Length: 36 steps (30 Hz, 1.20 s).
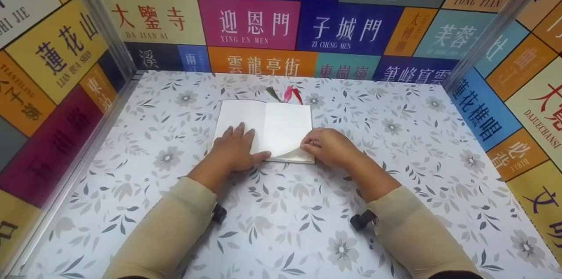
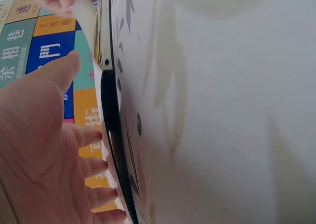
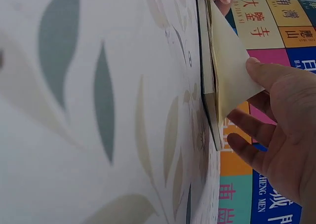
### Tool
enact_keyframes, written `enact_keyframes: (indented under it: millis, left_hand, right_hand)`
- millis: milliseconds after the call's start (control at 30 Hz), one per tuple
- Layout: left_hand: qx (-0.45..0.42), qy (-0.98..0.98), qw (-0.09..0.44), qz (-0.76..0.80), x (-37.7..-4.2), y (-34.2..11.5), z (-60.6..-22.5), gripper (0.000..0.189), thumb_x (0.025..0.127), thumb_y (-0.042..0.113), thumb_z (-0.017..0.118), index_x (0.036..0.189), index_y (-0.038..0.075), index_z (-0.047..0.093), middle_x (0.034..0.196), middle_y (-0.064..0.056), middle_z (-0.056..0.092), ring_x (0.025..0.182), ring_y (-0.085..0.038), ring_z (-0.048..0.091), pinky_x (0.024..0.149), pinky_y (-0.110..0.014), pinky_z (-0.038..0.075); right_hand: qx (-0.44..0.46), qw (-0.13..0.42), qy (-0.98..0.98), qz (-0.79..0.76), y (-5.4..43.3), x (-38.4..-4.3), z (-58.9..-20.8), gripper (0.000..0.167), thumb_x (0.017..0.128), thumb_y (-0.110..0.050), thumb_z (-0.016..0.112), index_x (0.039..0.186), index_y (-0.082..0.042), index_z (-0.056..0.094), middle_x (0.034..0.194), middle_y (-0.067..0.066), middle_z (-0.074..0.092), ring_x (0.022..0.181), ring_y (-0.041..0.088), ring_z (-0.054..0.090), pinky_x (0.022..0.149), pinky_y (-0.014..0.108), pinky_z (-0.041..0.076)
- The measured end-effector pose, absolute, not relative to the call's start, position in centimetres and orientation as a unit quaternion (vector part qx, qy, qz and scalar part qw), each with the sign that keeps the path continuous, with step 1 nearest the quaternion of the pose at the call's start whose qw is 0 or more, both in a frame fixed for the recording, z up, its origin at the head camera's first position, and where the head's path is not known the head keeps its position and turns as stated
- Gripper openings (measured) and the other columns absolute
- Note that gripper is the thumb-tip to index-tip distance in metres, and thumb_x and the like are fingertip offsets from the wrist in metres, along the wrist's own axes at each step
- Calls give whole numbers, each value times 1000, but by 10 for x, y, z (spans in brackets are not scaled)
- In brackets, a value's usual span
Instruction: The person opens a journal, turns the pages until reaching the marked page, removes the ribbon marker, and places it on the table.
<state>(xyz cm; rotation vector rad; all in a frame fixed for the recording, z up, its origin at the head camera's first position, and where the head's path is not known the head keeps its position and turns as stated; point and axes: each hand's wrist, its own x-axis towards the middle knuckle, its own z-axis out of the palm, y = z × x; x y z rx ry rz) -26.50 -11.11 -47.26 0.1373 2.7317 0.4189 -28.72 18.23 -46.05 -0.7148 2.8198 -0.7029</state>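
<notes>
An open notebook [image 1: 287,123] with blank white pages lies in the middle of the table. My left hand [image 1: 235,149] rests spread on its left page, the thumb reaching past the fold at the lower edge. At the right side, my right hand [image 1: 331,147] pinches the corner of a page [image 3: 232,61] between thumb and fingers. That page curls up from the stack beneath it, as the right wrist view shows. In the left wrist view the left fingers [image 2: 101,189] press down on the paper, and the lifted page [image 2: 86,21] stands beyond the thumb.
Red, pink and green tassel-like strips [image 1: 287,93] stick out behind the notebook's top edge. The table [image 1: 167,209] has a floral cover. Panels with Chinese lettering [image 1: 250,22] rise behind and at both sides, with clear upright strips [image 1: 103,20] at the corners.
</notes>
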Motion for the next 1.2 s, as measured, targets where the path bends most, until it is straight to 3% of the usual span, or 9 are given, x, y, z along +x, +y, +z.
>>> enact_keyframes:
  millis: [200, 567, 1200]
  left_hand:
    - [72, 979, 150, 122, -262, -104, -471, 116, 88, 90, 53, 172, 16, 25, 182, -15, 11, 169, -41, 9, 135, -66, 15]
    - [68, 982, 134, 116, -260, -98, -473, 110, 88, 87, 58, 170, 18, 31, 181, -15, 15, 169, -41, 12, 135, -67, 17]
    - [78, 984, 113, 113, -260, -96, -470, 109, 88, 87, 58, 167, 15, 39, 179, -19, 21, 166, -44, 17, 131, -69, 23]
  right_hand:
    - [-222, 48, 936, -269, 179, -285, -456, 13, 101, -34, 75, 105, -22, 80, 111, -1, 78, 109, 24, 71, 105, 46, 57]
    - [-241, -2, 930, -278, 175, -280, -452, 18, 103, -27, 73, 117, -19, 81, 117, 1, 77, 118, 25, 71, 109, 46, 57]
    - [-320, -108, 899, -280, 154, -276, -436, 16, 105, -22, 70, 115, -18, 82, 115, 3, 75, 119, 26, 67, 109, 43, 56]
